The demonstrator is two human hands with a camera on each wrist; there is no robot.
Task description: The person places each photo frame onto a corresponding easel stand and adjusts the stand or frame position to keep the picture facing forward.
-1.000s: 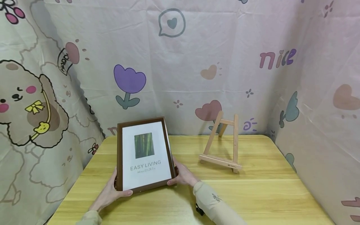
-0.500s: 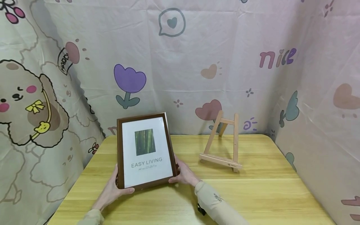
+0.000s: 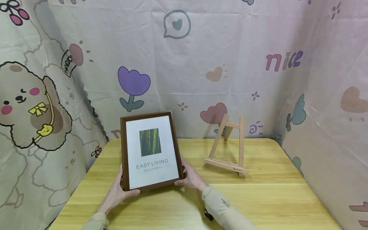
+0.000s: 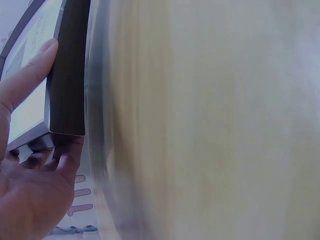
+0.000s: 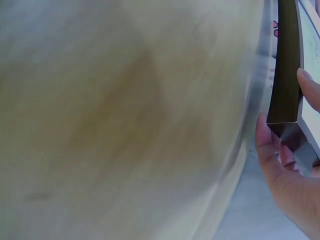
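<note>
Both hands hold a brown picture frame [image 3: 152, 174] by its lower corners, its white front with a green bamboo picture and "EASY LIVING" print facing me. It leans back and tilts a little. The left hand [image 3: 116, 191] grips the lower left corner, thumb over the front edge and fingers at the side and behind. At the lower right corner the right hand [image 3: 192, 178] grips likewise. In the wrist views the fingers of the left hand [image 4: 40, 195] and right hand [image 5: 285, 175] curl behind the frame. To the right a small wooden easel [image 3: 225, 164] stands on the table.
The yellow wood-grain table [image 3: 276, 198] spreads under everything. A printed cloth backdrop [image 3: 184, 57] hangs behind it and along both sides. A small black object [image 3: 209, 215] shows beside the right sleeve.
The picture frame has risen and shifted slightly to the right, carried by both hands. The easel keeps its place, and the whole head view has shifted slightly.
</note>
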